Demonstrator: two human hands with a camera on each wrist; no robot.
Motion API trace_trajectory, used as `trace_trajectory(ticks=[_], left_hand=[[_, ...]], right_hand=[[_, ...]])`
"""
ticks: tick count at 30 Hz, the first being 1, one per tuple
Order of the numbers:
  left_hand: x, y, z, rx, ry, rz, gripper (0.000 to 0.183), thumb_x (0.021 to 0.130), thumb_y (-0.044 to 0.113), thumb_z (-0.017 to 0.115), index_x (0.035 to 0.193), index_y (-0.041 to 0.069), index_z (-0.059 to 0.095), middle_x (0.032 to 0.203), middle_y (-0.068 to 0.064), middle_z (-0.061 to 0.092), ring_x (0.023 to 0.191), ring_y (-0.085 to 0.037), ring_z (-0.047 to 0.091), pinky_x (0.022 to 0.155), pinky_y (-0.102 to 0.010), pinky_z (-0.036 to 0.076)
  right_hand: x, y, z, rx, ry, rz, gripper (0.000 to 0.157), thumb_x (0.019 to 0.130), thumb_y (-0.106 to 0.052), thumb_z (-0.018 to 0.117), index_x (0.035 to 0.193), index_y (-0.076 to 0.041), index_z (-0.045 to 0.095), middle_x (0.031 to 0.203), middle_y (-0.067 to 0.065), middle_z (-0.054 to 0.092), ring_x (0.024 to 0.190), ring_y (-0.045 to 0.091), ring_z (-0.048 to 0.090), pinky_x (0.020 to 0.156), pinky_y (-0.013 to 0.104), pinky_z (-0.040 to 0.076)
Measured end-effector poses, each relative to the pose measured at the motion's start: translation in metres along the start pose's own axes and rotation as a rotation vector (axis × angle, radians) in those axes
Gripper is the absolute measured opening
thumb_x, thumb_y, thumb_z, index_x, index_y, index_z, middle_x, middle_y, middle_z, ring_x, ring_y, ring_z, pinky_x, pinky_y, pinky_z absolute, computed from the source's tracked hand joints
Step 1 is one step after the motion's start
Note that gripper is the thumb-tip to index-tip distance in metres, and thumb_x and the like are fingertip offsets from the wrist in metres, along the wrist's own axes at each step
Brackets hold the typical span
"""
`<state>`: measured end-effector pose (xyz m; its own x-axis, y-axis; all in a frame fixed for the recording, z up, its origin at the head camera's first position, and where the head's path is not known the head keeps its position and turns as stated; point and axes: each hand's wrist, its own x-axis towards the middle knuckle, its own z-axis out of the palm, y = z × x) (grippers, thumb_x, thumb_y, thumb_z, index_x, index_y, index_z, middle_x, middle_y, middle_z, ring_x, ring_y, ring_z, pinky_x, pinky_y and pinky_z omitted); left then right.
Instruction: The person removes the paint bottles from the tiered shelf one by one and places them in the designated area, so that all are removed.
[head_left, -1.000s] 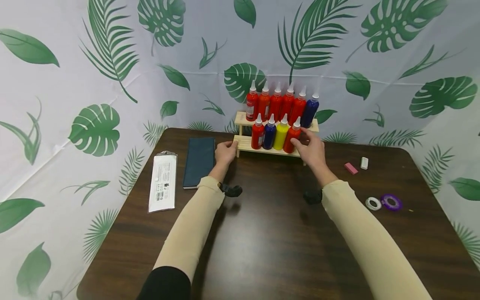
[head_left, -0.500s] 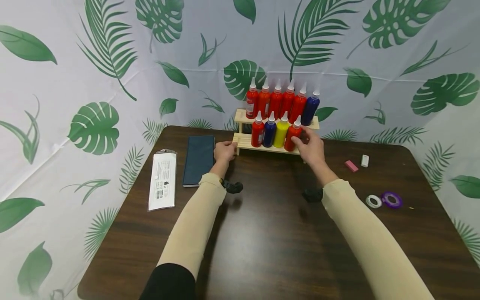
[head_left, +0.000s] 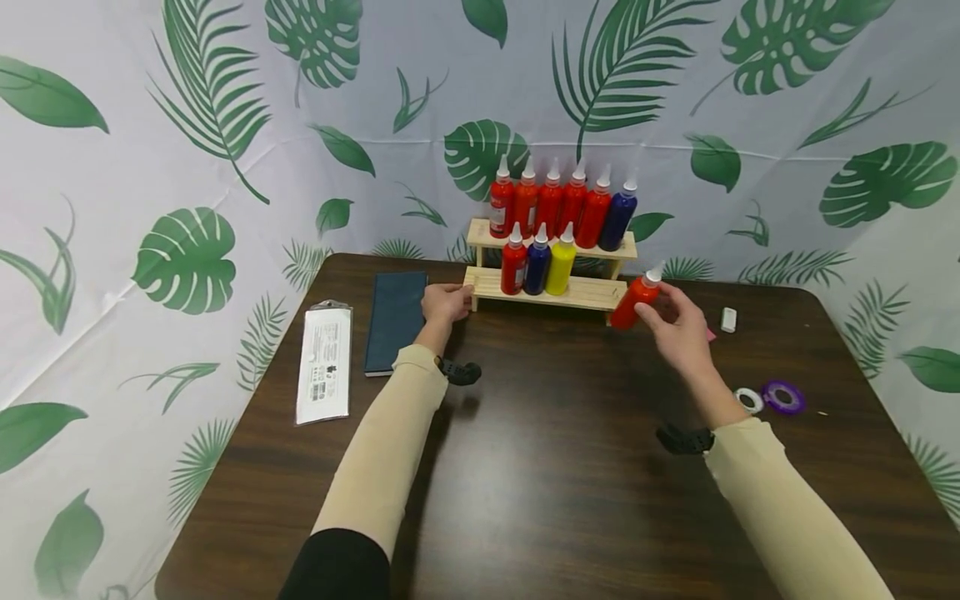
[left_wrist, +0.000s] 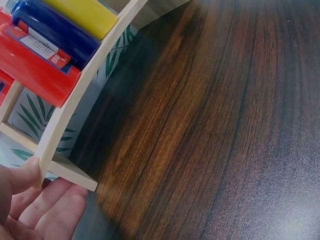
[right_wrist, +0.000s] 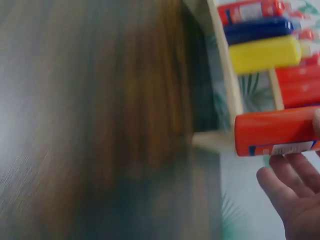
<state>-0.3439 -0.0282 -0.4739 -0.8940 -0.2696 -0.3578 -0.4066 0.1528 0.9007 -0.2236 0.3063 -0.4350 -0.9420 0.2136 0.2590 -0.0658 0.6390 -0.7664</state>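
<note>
My right hand (head_left: 684, 333) grips a red squeeze bottle (head_left: 632, 303) with a white pointed nozzle, tilted, just off the right end of the two-tier wooden rack (head_left: 592, 292). In the right wrist view this red bottle (right_wrist: 275, 131) overlaps the rack's end, fingers along its lower side. At the rack's left end my left hand (head_left: 446, 302) pinches the lower shelf (left_wrist: 64, 109), thumb on the edge and fingers beneath. The lower tier bears a red bottle (head_left: 513, 268), a blue bottle (head_left: 537, 268) and a yellow bottle (head_left: 560, 268). Several red bottles (head_left: 550, 208) and one blue bottle (head_left: 618, 221) fill the upper tier.
A dark blue notebook (head_left: 396, 321) and a white flat package (head_left: 324, 364) lie left on the brown table (head_left: 525, 467). To the right are a white eraser (head_left: 728, 319), a partly hidden pink eraser, a white ring (head_left: 748, 399) and a purple ring (head_left: 783, 397). A leaf-patterned cloth hangs behind.
My right hand has lifted the rightmost red bottle off the lower tier and carried it right, past the rack's end. The left hand stays at the rack.
</note>
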Motion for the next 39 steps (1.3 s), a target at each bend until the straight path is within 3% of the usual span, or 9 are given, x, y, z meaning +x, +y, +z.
trace_trajectory(ticks=[4,12,14,17,20,24,31,36,39], left_hand=[[0.003,0.0,-0.001,0.002,-0.01,-0.01,0.033,0.086,0.025,0.074,0.112,0.006,0.071,0.097,-0.01,0.073,0.081,-0.02,0.072,0.067,-0.028,0.058],[0.004,-0.002,0.0,0.002,0.002,0.001,0.034,0.086,0.025,0.074,0.113,0.006,0.07,0.097,-0.011,0.073,0.08,-0.02,0.072,0.067,-0.029,0.059],[0.003,-0.002,0.002,-0.007,-0.002,-0.002,0.034,0.085,0.025,0.074,0.113,0.006,0.07,0.096,-0.011,0.073,0.08,-0.021,0.072,0.066,-0.03,0.059],[0.003,-0.003,0.004,-0.022,-0.01,-0.016,0.034,0.085,0.025,0.075,0.113,0.006,0.071,0.096,-0.011,0.073,0.081,-0.021,0.072,0.066,-0.029,0.059],[0.003,-0.004,0.005,-0.035,-0.012,-0.035,0.035,0.085,0.026,0.075,0.113,0.007,0.07,0.096,-0.01,0.073,0.082,-0.021,0.072,0.067,-0.029,0.059],[0.002,-0.002,0.001,-0.052,0.002,-0.038,0.033,0.086,0.026,0.074,0.112,0.006,0.071,0.096,-0.01,0.073,0.082,-0.021,0.072,0.068,-0.03,0.059],[-0.001,0.0,0.0,-0.073,0.003,-0.043,0.029,0.085,0.024,0.074,0.109,0.006,0.072,0.095,-0.01,0.073,0.078,-0.018,0.072,0.066,-0.029,0.059],[0.001,-0.001,0.002,-0.078,-0.007,-0.043,0.031,0.085,0.025,0.074,0.11,0.006,0.071,0.095,-0.01,0.073,0.082,-0.019,0.072,0.07,-0.031,0.059],[0.002,-0.002,0.002,-0.075,-0.002,-0.044,0.032,0.085,0.024,0.075,0.11,0.006,0.071,0.096,-0.011,0.073,0.082,-0.02,0.072,0.07,-0.032,0.059]], right_hand=[[-0.01,0.025,-0.01,-0.024,-0.002,0.024,0.053,0.094,-0.028,0.063,0.137,-0.001,0.048,0.12,0.027,0.059,0.102,0.037,0.059,0.071,0.011,0.039],[-0.017,0.054,-0.008,-0.043,-0.006,0.058,0.052,0.095,-0.023,0.062,0.137,0.002,0.047,0.121,0.03,0.058,0.104,0.042,0.06,0.067,0.007,0.038],[-0.017,0.056,-0.007,-0.051,0.001,0.052,0.051,0.094,-0.023,0.062,0.137,0.002,0.047,0.122,0.029,0.058,0.104,0.042,0.06,0.072,0.013,0.043],[-0.017,0.058,-0.007,-0.056,0.009,0.038,0.05,0.094,-0.02,0.062,0.136,0.003,0.047,0.122,0.03,0.057,0.105,0.043,0.06,0.082,0.034,0.052],[-0.017,0.06,-0.005,-0.058,0.011,0.034,0.05,0.094,-0.019,0.063,0.136,0.003,0.047,0.123,0.03,0.057,0.106,0.044,0.06,0.09,0.052,0.048],[-0.015,0.059,-0.005,-0.06,-0.025,0.027,0.054,0.095,-0.023,0.062,0.139,0.003,0.043,0.125,0.031,0.055,0.109,0.046,0.058,0.093,0.056,0.045],[-0.01,0.035,-0.025,-0.057,-0.073,0.014,0.063,0.094,-0.027,0.063,0.144,-0.001,0.037,0.13,0.029,0.052,0.113,0.045,0.055,0.094,0.057,0.044],[-0.006,-0.016,-0.043,-0.235,0.032,-0.033,0.057,0.094,-0.03,0.061,0.144,-0.01,0.042,0.132,0.021,0.055,0.115,0.041,0.054,0.095,0.057,0.043],[-0.001,-0.047,-0.042,-0.372,0.052,-0.085,0.052,0.095,-0.031,0.058,0.141,-0.012,0.047,0.132,0.019,0.056,0.115,0.04,0.054,0.093,0.06,0.041]])
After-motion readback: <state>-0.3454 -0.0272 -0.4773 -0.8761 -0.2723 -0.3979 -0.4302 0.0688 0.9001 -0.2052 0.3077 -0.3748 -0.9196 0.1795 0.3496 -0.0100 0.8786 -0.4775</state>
